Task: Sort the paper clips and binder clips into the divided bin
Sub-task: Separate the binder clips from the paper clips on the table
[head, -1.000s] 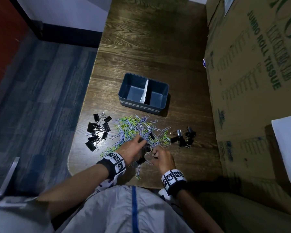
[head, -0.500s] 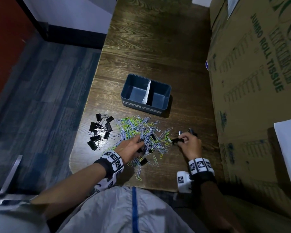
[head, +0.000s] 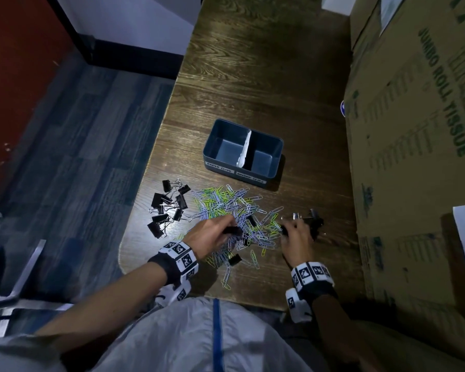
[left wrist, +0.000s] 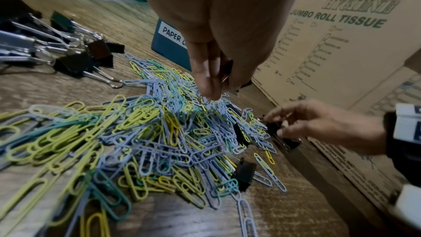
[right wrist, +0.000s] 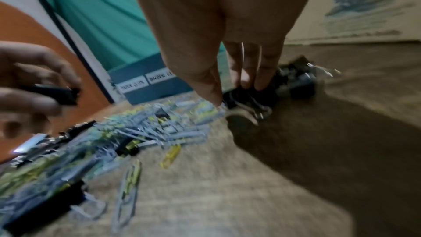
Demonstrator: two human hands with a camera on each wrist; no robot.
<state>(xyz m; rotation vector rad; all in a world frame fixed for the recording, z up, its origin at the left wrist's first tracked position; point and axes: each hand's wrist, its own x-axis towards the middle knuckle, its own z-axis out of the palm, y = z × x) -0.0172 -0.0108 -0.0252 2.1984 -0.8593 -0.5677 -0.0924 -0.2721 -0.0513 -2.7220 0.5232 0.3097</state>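
L hand [head: 212, 233] sits over the near-left part of the paper clip pile [head: 234, 216], its grip curled round a small black binder clip [right wrist: 56, 94], pinched between thumb and fingers; in the L wrist view the fingertips [left wrist: 209, 89] point down into the clips w/ something dark and metallic tucked between them. R hand [head: 297, 237] is at the pile's right edge, grip pinching a black binder clip [right wrist: 246, 97] w/ silver wire handles, thumb on one side and three fingers on the other, right beside a small cluster of binder clips [head: 313, 220]. Pile itself is a loose heap of blue, yellow-green and teal clips spread across the wooden bench [head: 252, 76], a few strays nearer the bench edge plus one lone black binder clip [head: 234, 259] lying among them. Bigger group of black binder clips [head: 169, 208] lies on the bench left of the pile, separate from it but close. Divided bin [head: 275, 163] stands just behind the pile, blue-grey, white divider [head: 244, 150] down the middle, front labels reading "PAPER CLIPS" on the left and a second one on the right, too small to read fully. Large cardboard box [head: 413, 130] printed "JUMBO ROLL TISSUE" runs along the bench's right side.
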